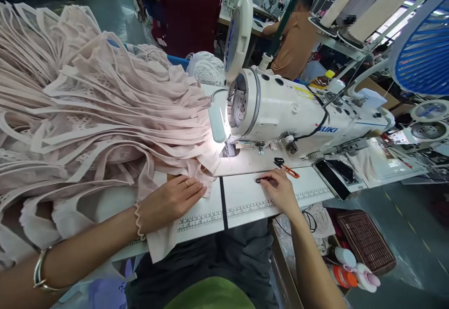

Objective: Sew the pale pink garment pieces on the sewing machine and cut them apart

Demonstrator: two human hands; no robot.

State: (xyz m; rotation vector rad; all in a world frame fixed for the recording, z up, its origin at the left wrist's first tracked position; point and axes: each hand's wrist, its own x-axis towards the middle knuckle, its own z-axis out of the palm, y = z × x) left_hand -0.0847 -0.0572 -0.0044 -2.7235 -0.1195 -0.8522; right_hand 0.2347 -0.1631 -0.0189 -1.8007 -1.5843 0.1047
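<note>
My left hand (178, 199) lies palm down at the near edge of a pale pink garment (199, 171), fingers stretched out and resting on the cloth. Part of that cloth hangs over the table's front edge below my wrist. My right hand (278, 190) is closed in a pinch on a small black object (258, 180), too small to name, just above the white tabletop. Orange-handled thread snips (290, 171) lie right behind my right fingers. The sewing machine (280, 108) stands beyond both hands, its lamp lit over the needle area.
A large heap of pink lace-trimmed garments (105, 94) fills the left side. A phone (331, 179) lies at the right. Printed rulers (245, 208) run along the front edge. A wicker basket (366, 239) and bottles stand low right. Two people sit beyond the machine.
</note>
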